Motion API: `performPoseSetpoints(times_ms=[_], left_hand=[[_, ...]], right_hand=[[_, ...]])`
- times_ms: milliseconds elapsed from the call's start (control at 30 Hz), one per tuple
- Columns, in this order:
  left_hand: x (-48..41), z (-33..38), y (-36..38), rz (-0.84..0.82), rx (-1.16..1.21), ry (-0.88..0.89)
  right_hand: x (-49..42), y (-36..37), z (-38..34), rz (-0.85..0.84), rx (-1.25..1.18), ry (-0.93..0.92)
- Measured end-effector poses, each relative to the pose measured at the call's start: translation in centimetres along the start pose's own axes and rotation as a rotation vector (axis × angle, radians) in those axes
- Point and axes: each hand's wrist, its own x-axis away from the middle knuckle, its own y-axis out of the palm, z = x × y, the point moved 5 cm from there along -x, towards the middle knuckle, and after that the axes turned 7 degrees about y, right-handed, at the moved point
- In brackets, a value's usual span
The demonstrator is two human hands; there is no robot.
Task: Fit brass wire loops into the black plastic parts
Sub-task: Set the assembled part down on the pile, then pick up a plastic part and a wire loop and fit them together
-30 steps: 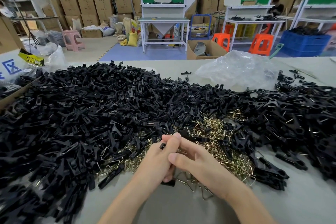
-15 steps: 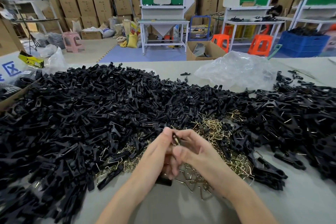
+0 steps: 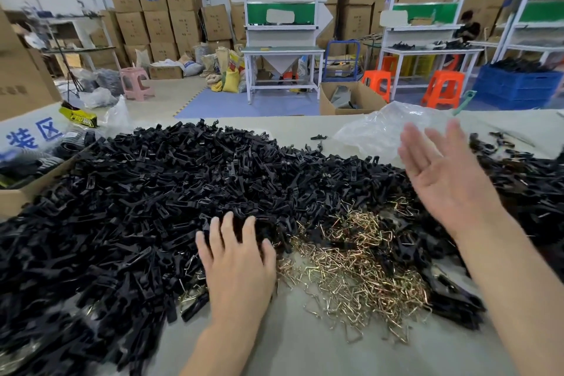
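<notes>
The surface carries nearly everything. The black plastic parts lie in a deep heap that runs from its left edge past the middle and almost to the far edge, with a second drift along the right edge. They look like light, rigid mouldings with flat arms and open slots. Stacked this loosely, they will probably snag on one another, so one is best lifted by a free arm at the rim of the heap, not dug out from below.

The brass wire loops form a smaller, shallow tangle between the two black drifts and spread toward the near edge. They seem thin, springy and slick, and hooked into their neighbours. Pinching a straight side of an outlying loop near the near edge should free it cleanly, where a grab into the middle would likely drag up a cluster.

The left hand lies palm down with fingers spread and fairly straight. Its tips rest on the near rim of the black heap and nothing is gripped. The right hand is raised above the right-hand drift, palm turned inward, fingers extended and empty, slightly blurred.
</notes>
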Motion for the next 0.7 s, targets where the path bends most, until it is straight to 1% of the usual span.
performPoseSetpoints(times_ms=[67,133,200,267,333,367,500,600,700], left_hand=[[-0.4,-1.3,0.2,-0.076,-0.069,-0.1],[-0.6,-2.0,0.3,-0.09,-0.079,-0.116],[-0.9,-2.1,0.2,-0.049,-0.059,-0.076],[-1.1,-2.0,0.1,-0.031,-0.042,-0.005],[-1.3,-2.0,0.1,-0.014,-0.058,0.072],[-1.4,-2.0,0.1,-0.012,-0.075,0.109],[-1.5,-1.4,0.0,0.012,-0.115,0.246],[-1.4,-0.7,-0.4,0.062,0.009,0.282],[-1.2,0.2,-1.0,0.093,0.234,0.274]], right_hand=[[1.5,1.0,4.4,-0.044,0.345,0.051],[3.6,1.9,9.4,-0.115,0.74,0.02],[5.4,2.3,13.9,-0.199,1.068,-0.074],[6.4,2.3,16.8,-0.237,1.341,-0.212],[6.5,2.1,18.1,-0.266,1.534,-0.293],[6.4,1.7,18.3,-0.266,1.566,-0.285],[5.7,0.7,18.2,-0.241,1.512,-0.231],[5.9,0.5,18.4,-0.275,1.519,-0.244],[6.1,0.8,18.2,-0.31,1.476,-0.241]])
